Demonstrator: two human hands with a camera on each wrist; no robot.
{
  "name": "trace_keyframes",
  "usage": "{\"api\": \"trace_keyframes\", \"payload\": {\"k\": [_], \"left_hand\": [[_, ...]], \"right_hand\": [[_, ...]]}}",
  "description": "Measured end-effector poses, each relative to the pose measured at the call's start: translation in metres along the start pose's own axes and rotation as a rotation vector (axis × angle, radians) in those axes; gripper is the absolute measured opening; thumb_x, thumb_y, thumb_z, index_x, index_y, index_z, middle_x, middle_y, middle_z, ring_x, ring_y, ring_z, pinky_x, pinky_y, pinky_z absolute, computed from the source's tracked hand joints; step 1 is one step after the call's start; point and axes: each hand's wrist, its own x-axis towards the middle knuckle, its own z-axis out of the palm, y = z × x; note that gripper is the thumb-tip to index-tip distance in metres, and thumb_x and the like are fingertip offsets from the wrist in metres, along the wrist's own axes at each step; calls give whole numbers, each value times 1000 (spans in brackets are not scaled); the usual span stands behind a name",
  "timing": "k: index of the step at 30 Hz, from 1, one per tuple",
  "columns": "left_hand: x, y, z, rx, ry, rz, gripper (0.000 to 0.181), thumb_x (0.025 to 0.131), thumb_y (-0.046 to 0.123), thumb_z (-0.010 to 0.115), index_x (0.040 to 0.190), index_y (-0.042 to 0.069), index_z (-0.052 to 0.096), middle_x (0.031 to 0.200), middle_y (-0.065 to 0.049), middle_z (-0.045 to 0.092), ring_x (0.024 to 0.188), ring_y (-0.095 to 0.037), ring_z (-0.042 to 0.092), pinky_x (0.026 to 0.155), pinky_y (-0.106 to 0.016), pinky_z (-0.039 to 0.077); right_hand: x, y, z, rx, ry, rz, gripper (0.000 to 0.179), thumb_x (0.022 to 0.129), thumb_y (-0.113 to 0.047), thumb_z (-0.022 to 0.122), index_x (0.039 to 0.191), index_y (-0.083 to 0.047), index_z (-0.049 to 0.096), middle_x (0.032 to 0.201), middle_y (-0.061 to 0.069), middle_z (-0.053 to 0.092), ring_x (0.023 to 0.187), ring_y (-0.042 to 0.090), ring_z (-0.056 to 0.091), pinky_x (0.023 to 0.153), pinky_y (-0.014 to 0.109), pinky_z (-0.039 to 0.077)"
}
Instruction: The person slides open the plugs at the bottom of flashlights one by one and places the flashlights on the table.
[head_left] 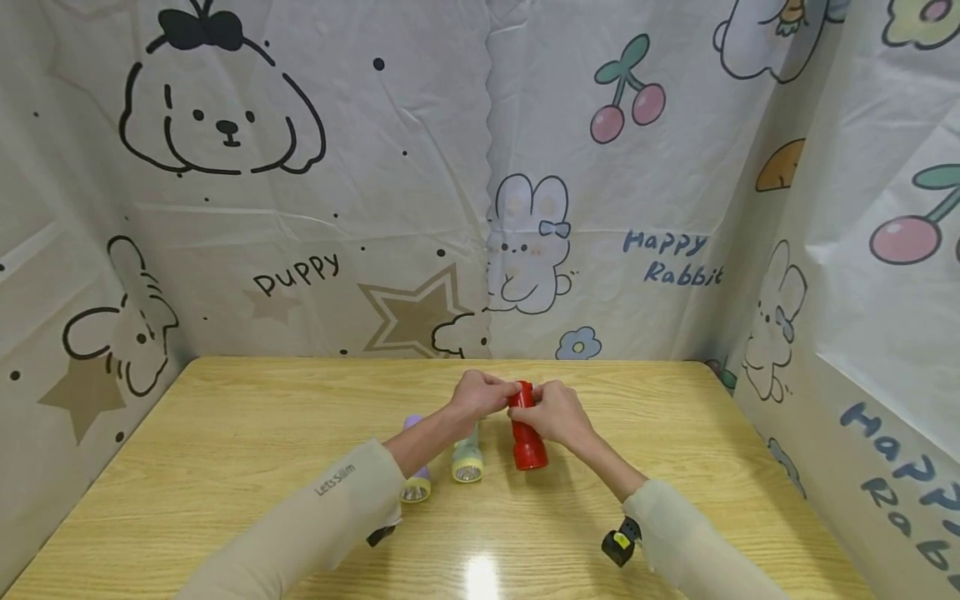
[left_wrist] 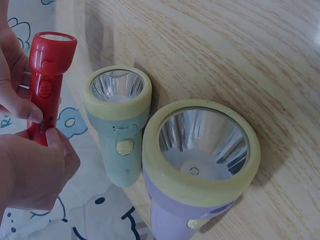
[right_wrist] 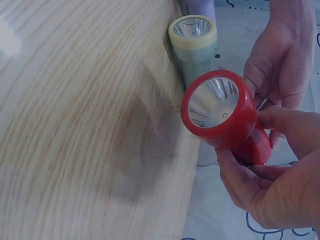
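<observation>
A red flashlight (head_left: 529, 450) points its lens end toward the near side of the table, its tail end between both hands. My right hand (head_left: 561, 413) grips its body, thumb on one side and fingers on the other, clear in the right wrist view. At the tail, my left hand (head_left: 480, 395) pinches the end between thumb and fingers. Left of it lie a green flashlight (left_wrist: 120, 155) with a pale yellow head and, beside that, a larger purple flashlight (left_wrist: 170, 217). The left forearm hides part of both in the head view.
The wooden table (head_left: 285, 433) carries all three flashlights. Behind it hangs a printed cloth (head_left: 420, 183) with cartoon drawings, and another printed sheet (head_left: 885, 333) closes the right side. A black wrist camera (head_left: 618, 547) hangs under the right sleeve.
</observation>
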Motion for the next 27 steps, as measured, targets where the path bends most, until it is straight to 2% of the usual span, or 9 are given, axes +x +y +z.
{"api": "trace_keyframes", "payload": {"k": [2,5,14,20,27], "left_hand": [[-1,0,0,3,0,1,25,91,18,73,104,-4,75,97,-9,72,92,-18,63,93,-42,52],[-1,-1,0,14,-2,5,25,91,18,72,104,-4,75,96,-9,71,93,-18,62,92,-41,52],[2,-4,-1,45,5,10,24,91,19,73,103,-2,76,93,-6,71,91,-17,60,81,-30,51],[6,-7,1,75,3,-19,23,92,21,73,100,-1,76,96,-6,68,92,-19,58,82,-31,50],[7,-10,1,73,12,-13,23,91,19,74,97,-2,75,97,-8,67,90,-20,59,82,-33,52]], "right_hand": [[0,1,0,3,-4,0,23,85,-23,76,74,-5,67,61,3,61,54,14,56,48,25,47],[1,1,1,7,-11,8,24,85,-24,77,75,-4,67,62,3,61,54,15,57,49,25,49],[2,2,4,12,-32,20,24,86,-24,77,78,-3,68,64,4,62,56,16,58,51,26,51],[2,2,5,-9,-53,37,25,86,-25,78,77,-4,67,64,4,61,57,16,57,51,26,50],[3,3,7,-21,-63,53,26,86,-26,77,78,-4,67,66,5,61,58,16,58,51,26,50]]}}
